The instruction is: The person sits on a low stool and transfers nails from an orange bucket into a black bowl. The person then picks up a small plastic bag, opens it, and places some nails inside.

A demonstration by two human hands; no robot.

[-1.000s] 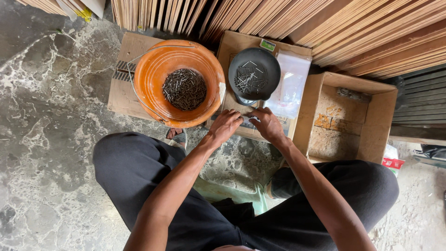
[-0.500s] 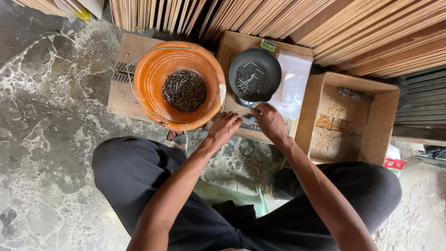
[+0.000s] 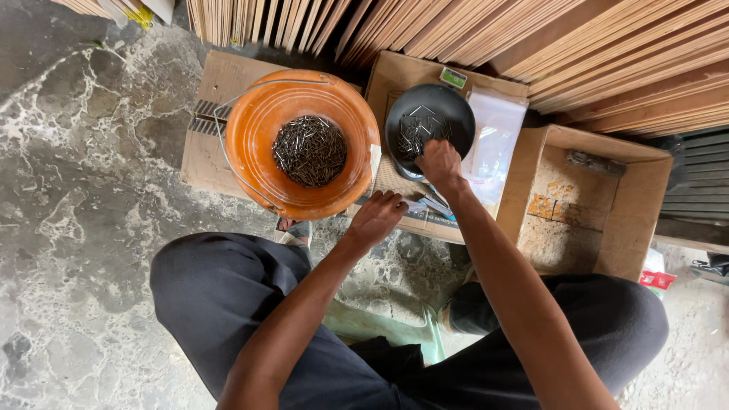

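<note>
Nails (image 3: 416, 130) lie scattered in a shallow black pan (image 3: 456, 106), which sits on a flattened piece of cardboard (image 3: 395, 76) on the mottled concrete floor (image 3: 83, 175), close to the stacked wooden slats (image 3: 531, 38) along the far edge. The right hand (image 3: 439, 162) reaches over the pan's near rim, fingers curled down among the nails; whether it grips any I cannot tell, since the fingertips are hidden under the hand. The left hand (image 3: 377, 216) rests at the near edge of the same cardboard, fingers loosely bent and close together, touching a small blue-and-white packet (image 3: 429, 205) that lies there; I cannot tell whether it pinches anything. Just left of the pan stands an orange bucket (image 3: 258, 129) with a wire handle, holding a dense heap of dark nails (image 3: 309, 150) at its bottom, set on a second sheet of cardboard (image 3: 213, 99). A clear plastic bag (image 3: 497, 133) lies just right of the pan, and beyond it an open cardboard box (image 3: 638, 205) sits with its stained bottom showing. The person sits on the floor in dark trousers (image 3: 220, 288), knees spread either side of the arms.
</note>
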